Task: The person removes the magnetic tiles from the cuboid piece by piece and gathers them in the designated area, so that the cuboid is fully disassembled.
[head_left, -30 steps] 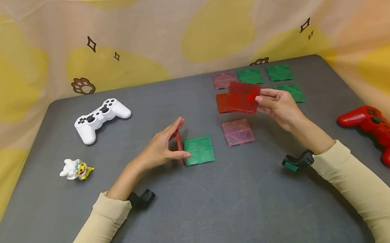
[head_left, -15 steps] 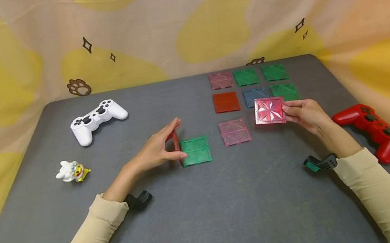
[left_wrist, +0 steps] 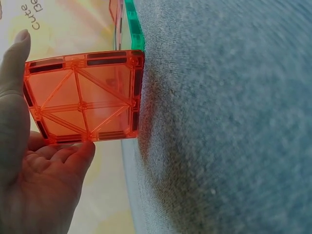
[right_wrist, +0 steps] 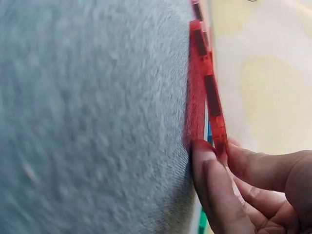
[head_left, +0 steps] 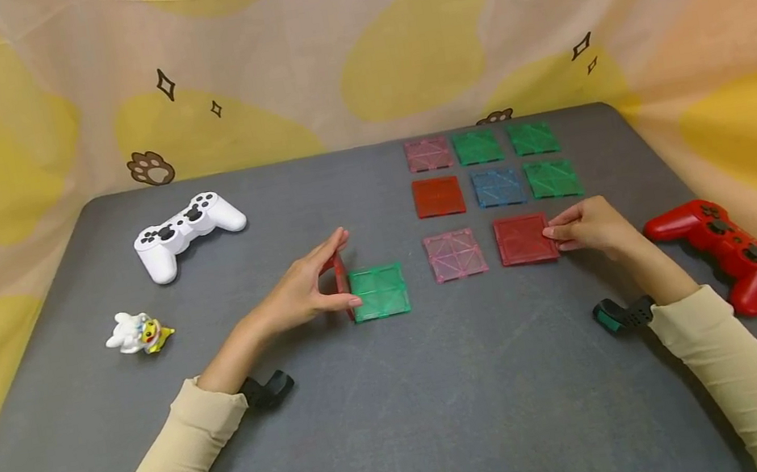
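My left hand (head_left: 298, 290) holds a red magnetic tile (left_wrist: 80, 102) on edge between thumb and fingers. This tile stands upright along the left side of a flat green magnetic tile (head_left: 381, 293). My right hand (head_left: 593, 227) pinches another red magnetic tile (head_left: 523, 240) by its right edge. In the right wrist view this red tile (right_wrist: 212, 87) is slightly tilted, its far end low by the table and the pinched end raised. Left of it a pink magnetic tile (head_left: 455, 255) lies flat.
Behind lie several flat tiles, among them an orange-red tile (head_left: 439, 197), a blue tile (head_left: 498, 187) and a green tile (head_left: 553, 178). A white game controller (head_left: 190, 233) and a small figurine (head_left: 139, 332) are at left. A red game controller (head_left: 722, 254) is at the right edge.
My right hand has carried its red tile from above the back tiles rightward and nearer, then down to the table beside the pink tile. The left hand stays at the upright tile.
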A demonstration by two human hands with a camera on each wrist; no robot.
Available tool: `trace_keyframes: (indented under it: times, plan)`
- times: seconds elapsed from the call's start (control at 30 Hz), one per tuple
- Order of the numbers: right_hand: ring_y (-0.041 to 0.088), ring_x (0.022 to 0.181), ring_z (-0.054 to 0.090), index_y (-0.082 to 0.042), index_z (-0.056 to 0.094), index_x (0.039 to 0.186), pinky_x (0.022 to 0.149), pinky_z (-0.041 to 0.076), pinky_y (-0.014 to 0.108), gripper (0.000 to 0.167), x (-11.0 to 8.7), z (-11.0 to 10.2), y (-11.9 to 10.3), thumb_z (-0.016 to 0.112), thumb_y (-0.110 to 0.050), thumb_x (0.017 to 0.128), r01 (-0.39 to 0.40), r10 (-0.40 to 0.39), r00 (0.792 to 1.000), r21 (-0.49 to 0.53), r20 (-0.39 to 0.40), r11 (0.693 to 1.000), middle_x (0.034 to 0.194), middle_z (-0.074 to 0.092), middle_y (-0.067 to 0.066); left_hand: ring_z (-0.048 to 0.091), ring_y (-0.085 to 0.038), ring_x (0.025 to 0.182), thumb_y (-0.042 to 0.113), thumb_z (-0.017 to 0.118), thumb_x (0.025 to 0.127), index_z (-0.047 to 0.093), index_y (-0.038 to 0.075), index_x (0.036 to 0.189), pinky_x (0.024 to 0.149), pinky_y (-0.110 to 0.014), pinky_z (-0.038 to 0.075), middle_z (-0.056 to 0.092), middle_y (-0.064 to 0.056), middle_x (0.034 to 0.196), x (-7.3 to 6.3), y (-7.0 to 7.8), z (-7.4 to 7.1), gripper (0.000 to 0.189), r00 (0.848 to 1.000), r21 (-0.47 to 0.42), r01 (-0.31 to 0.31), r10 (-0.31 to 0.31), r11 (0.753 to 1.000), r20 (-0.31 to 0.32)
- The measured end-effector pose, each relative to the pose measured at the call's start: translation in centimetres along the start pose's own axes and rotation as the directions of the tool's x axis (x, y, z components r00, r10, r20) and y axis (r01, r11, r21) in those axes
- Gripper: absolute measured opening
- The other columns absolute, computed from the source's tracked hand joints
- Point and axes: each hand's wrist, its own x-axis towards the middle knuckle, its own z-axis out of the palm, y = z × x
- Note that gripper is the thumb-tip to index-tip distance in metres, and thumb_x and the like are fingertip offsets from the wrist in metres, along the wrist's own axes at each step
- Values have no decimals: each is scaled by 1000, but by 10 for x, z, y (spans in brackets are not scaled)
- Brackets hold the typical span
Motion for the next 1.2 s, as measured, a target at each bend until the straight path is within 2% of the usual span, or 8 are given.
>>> trace_keyframes:
  times: [0.13,0.3,0.47,0.7,0.77,0.93,1.1,1.2]
  plan:
    - [5,63,65,13,62,105,64,55,28,39,-1,2,-8,65,-20,85,-3,-8,998,-181,-58,983,75,69,-1,35,-31,134,21,78,73,17,-2,145,107,-47,29,33,-21,145,-1,0,-1,97,1000,5,2,-2,1000,-1]
    - [11,63,67,6,68,95,63,54,30,32,-2,3,-14,66,-24,84,-15,-12,996,-317,-84,948,72,71,4,34,-29,134,21,78,73,17,-1,145,108,-46,28,33,-19,146,-4,0,-1,97,1000,12,13,-13,1000,-6]
    - [10,60,66,4,69,88,58,53,28,25,-1,5,-16,64,-20,84,5,-42,995,-356,-95,934,69,71,4,33,-29,135,19,78,73,16,-1,145,108,-45,27,33,-19,146,-8,0,-2,97,1000,15,13,-13,1000,-18]
    - [19,62,67,3,70,91,54,50,23,30,-1,23,-33,63,-25,87,169,-243,953,-350,-180,922,74,71,14,31,-29,136,20,77,73,14,-1,145,109,-47,26,32,-19,146,-14,0,-5,99,999,27,29,-29,999,-17]
    - [24,71,69,2,68,98,58,52,24,31,0,36,-45,61,-25,88,239,-293,945,-311,-142,920,83,71,17,30,-29,136,19,78,73,13,-2,145,109,-47,25,31,-19,147,-14,0,-5,99,999,32,33,-32,999,-15]
    - [26,87,66,0,62,115,74,53,35,34,1,80,-79,63,-18,87,415,-422,906,-272,33,868,98,69,16,31,-31,135,17,77,73,11,-2,145,109,-46,26,31,-21,146,-15,-1,-8,100,999,36,45,-45,998,-4]
    - [26,97,65,3,54,124,83,52,38,50,-2,123,-105,70,-16,81,562,-517,826,-274,225,780,111,65,17,30,-33,135,15,75,76,4,-1,146,108,-46,29,25,-23,148,-19,-1,-12,101,996,-17,79,-78,997,44]
    - [28,109,59,5,49,129,89,49,39,63,-3,143,-114,74,-21,77,598,-506,800,-352,324,720,123,58,18,32,-35,134,13,73,77,3,-3,145,106,-47,31,21,-25,148,-24,-2,-15,100,993,-63,103,-98,993,71]
